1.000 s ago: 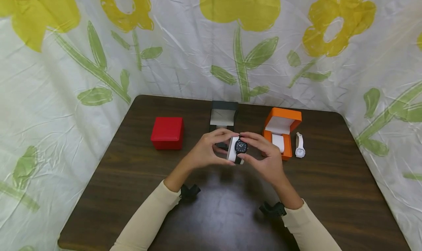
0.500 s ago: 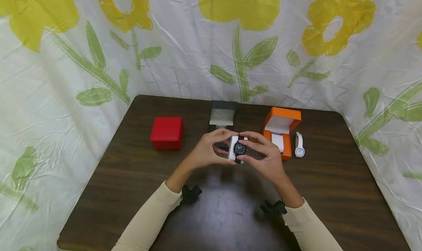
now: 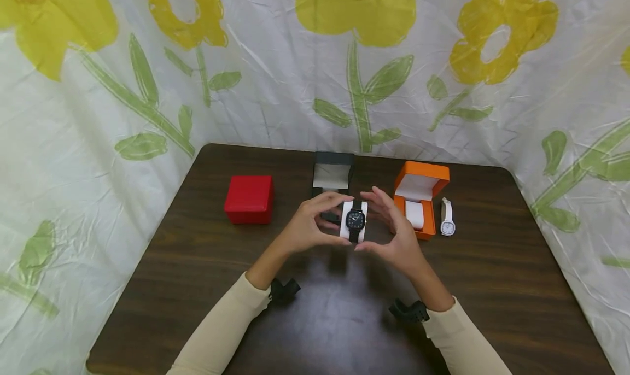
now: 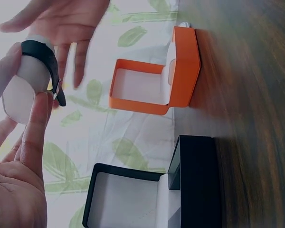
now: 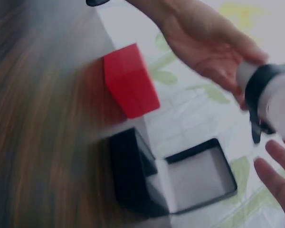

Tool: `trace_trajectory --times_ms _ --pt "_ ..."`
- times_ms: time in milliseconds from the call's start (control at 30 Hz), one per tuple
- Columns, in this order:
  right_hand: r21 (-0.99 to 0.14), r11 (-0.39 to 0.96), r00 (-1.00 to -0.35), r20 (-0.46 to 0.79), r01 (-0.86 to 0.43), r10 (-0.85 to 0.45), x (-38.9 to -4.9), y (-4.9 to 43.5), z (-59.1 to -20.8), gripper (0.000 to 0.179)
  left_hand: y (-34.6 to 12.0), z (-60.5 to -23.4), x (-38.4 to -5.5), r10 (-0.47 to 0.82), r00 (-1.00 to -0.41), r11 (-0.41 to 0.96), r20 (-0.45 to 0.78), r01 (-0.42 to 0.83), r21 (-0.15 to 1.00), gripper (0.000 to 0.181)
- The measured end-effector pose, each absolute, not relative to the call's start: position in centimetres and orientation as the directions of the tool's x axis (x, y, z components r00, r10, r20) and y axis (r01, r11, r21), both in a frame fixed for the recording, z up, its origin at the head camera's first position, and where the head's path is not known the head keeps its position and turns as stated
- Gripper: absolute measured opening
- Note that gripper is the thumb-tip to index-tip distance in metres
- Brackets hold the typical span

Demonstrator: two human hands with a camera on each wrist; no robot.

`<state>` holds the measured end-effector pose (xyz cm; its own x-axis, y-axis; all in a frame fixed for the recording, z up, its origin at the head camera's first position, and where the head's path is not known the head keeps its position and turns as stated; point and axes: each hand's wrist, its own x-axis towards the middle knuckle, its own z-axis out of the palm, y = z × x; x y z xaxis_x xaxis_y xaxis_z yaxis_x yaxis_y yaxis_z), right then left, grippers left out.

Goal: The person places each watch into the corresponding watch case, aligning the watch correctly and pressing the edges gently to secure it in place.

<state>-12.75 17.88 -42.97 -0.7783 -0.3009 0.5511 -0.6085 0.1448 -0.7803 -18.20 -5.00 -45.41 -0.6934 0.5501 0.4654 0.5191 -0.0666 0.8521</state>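
In the head view my left hand (image 3: 307, 224) pinches a white watch cushion (image 3: 345, 228) by its left side, above the table. A black wristwatch (image 3: 355, 220) is wrapped round that cushion, dial facing up toward me. My right hand (image 3: 401, 241) is spread at the other side; in the left wrist view its fingers (image 4: 80, 64) are extended and apart from the watch. Just behind the hands stands an open black watch box (image 3: 334, 158), its lower part partly hidden. The left wrist view shows the strap's buckle side under the cushion.
To the right stands an open orange watch box (image 3: 427, 170) with a white cushion (image 3: 414, 214) inside. A white wristwatch (image 3: 447, 219) lies beside it. At left sits a closed red box (image 3: 249, 199). A flowered curtain (image 3: 275, 91) hangs behind the dark wooden table (image 3: 162, 287).
My right fingers and thumb have come off the watch and spread apart. The watch and cushion have turned to face up more squarely. The left hand keeps its grip.
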Motion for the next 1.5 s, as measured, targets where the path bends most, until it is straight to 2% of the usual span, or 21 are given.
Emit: trace_trajectory --times_ms 67,100,233,367,500,733,967,1067,1233,1500 --pt "-0.803 0.168 -0.803 0.507 -0.572 -0.314 -12.9 18.2 -43.6 0.113 -5.0 -45.4 -18.1 0.544 -0.696 -0.078 0.470 0.516 0.853 0.081" --pt "-0.800 0.189 -0.806 0.499 -0.570 -0.318 -13.0 18.4 -44.0 0.115 -5.0 -45.5 -18.1 0.542 -0.696 -0.084 0.471 0.512 0.855 0.081" --pt "-0.768 0.264 -0.805 0.503 -0.583 -0.315 -13.5 18.8 -45.1 0.107 -5.0 -45.4 -18.2 0.536 -0.703 -0.087 0.468 0.505 0.859 0.081" --pt "-0.748 0.286 -0.796 0.517 -0.599 -0.313 -13.7 18.7 -45.3 0.099 -5.1 -45.4 -18.2 0.531 -0.707 -0.082 0.467 0.506 0.859 0.081" --pt "-0.775 0.232 -0.801 0.516 -0.588 -0.303 -13.8 18.4 -45.5 0.101 -5.1 -45.3 -18.1 0.525 -0.708 -0.086 0.472 0.507 0.857 0.081" --pt "-0.884 0.112 -0.864 0.407 -0.455 -0.296 -13.9 18.2 -45.7 0.115 -5.3 -45.2 -18.2 0.527 -0.703 -0.085 0.478 0.516 0.853 0.082" --pt "-0.877 -0.008 -0.829 0.458 -0.481 -0.322 -13.7 17.9 -45.7 0.111 -5.3 -45.2 -18.2 0.544 -0.706 -0.064 0.453 0.503 0.862 0.081" --pt "-0.873 0.010 -0.829 0.460 -0.488 -0.319 -13.7 17.8 -45.8 0.104 -5.5 -45.3 -18.3 0.552 -0.703 -0.061 0.449 0.503 0.862 0.081" --pt "-0.874 0.116 -0.844 0.409 -0.471 -0.348 -13.8 17.9 -45.7 0.095 -5.7 -45.6 -18.3 0.556 -0.698 -0.060 0.451 0.508 0.859 0.080" --pt "-0.817 0.178 -0.809 0.465 -0.549 -0.360 -13.8 17.7 -44.4 0.094 -5.7 -45.5 -18.1 0.538 -0.710 -0.056 0.455 0.508 0.859 0.084"
